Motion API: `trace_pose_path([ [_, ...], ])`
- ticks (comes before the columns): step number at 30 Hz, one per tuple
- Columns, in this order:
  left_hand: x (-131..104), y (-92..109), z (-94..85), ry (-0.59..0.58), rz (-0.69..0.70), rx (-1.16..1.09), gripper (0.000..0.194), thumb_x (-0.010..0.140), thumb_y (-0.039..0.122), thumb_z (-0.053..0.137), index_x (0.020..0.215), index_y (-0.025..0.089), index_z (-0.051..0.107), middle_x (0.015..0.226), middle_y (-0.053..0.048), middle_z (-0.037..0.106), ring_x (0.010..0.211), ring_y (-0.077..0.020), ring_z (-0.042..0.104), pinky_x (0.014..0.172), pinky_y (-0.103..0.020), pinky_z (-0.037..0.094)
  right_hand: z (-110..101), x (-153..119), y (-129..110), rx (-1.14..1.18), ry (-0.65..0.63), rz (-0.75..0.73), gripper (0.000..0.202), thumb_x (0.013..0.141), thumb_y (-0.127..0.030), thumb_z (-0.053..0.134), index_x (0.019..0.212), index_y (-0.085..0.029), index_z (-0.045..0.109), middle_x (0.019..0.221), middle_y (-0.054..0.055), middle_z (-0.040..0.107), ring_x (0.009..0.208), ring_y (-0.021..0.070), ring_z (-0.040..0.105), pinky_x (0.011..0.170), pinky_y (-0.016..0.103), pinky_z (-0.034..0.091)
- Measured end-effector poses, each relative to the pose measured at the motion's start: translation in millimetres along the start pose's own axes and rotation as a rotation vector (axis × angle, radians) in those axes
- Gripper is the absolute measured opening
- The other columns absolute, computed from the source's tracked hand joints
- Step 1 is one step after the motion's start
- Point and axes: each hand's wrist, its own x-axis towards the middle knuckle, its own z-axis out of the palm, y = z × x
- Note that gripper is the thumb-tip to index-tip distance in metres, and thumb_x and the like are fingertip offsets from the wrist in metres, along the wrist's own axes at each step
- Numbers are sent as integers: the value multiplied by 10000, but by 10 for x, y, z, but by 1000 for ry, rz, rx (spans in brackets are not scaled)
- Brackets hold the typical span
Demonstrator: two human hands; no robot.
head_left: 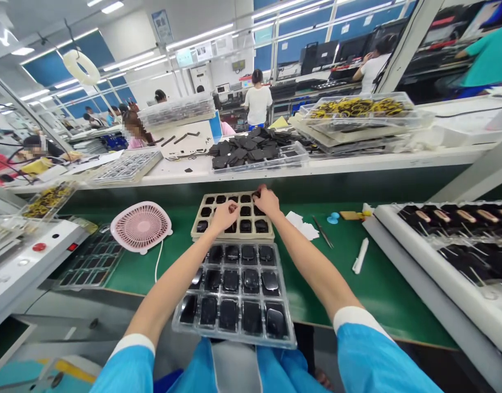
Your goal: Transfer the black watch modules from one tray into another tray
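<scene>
A cream tray (197,234) with pockets of black rounded-square pieces lies on the bench in front of me. Above its middle is my left hand (225,214), thumb and fingers drawn together; whatever they may hold is too small to make out. At the tray's far right corner, my right hand (269,202) has its fingers curled on a black piece (256,195), partly hidden by them. Nearer my body, a clear plastic tray (234,334) of larger glossy black pieces overhangs the bench edge, beneath my forearms.
Left of the trays is a pink fan (142,226). To the right lie white paper (302,226), tweezers (323,232) and a white pen (360,256). A white-framed rack (431,278) borders the right side. The shelf ahead carries a heap of black pads (251,147).
</scene>
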Motion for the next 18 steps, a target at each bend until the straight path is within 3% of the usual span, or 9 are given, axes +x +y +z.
trace_pose_path([
  [3, 258, 92, 180, 14, -99, -124, 102, 911, 276, 694, 980, 200, 686, 909, -75, 741, 799, -213, 693, 769, -343, 530, -1, -54, 26, 403, 46, 45, 356, 913, -324, 651, 1236, -172, 644, 1115, 118, 747, 974, 250, 713, 926, 392, 576],
  [5, 418, 189, 298, -29, -160, -243, 193, 926, 260, 701, 1096, 177, 666, 957, -89, 760, 761, -205, 716, 752, -345, 551, -7, -102, 33, 676, -8, 41, 368, 883, -372, 655, 1193, -174, 661, 1093, 93, 740, 784, 189, 692, 736, 327, 579],
  [7, 547, 290, 386, -82, -178, -335, 215, 947, 233, 680, 1144, 153, 648, 949, -96, 768, 705, -195, 721, 713, -338, 564, -25, -142, 36, 880, -88, 41, 361, 861, -413, 643, 1141, -187, 678, 989, 53, 724, 613, 143, 615, 558, 280, 497],
  [9, 639, 382, 444, -94, -152, -347, 167, 946, 206, 676, 1100, 144, 665, 918, -97, 771, 686, -190, 720, 698, -330, 572, -46, -162, 40, 990, -106, 86, 358, 857, -454, 623, 1106, -203, 681, 869, 12, 687, 536, 122, 543, 494, 258, 425],
  [12, 714, 494, 516, -53, -67, -229, 76, 885, 163, 735, 954, 157, 704, 849, -84, 773, 723, -200, 724, 737, -328, 572, -58, -151, 47, 950, -62, 176, 401, 906, -556, 555, 1085, -220, 681, 834, 10, 684, 604, 149, 587, 560, 270, 485],
  [14, 726, 556, 591, -17, -7, -141, 64, 848, 135, 754, 880, 169, 711, 792, -70, 765, 758, -212, 726, 762, -329, 562, -47, -124, 57, 845, -7, 199, 441, 939, -612, 496, 1050, -228, 681, 912, 42, 717, 781, 194, 672, 697, 308, 563],
  [16, 718, 607, 690, 10, 32, -98, 61, 844, 134, 747, 866, 178, 711, 745, -49, 749, 739, -209, 714, 750, -326, 546, -36, -84, 79, 788, 59, 214, 442, 966, -607, 437, 1001, -237, 676, 997, 66, 732, 968, 233, 699, 823, 336, 587],
  [18, 710, 634, 792, 19, 61, -97, 50, 861, 146, 728, 889, 183, 712, 717, -32, 733, 702, -196, 693, 725, -319, 532, -46, -35, 123, 817, 121, 255, 419, 990, -553, 371, 929, -241, 644, 969, 72, 717, 992, 244, 689, 816, 334, 587],
])
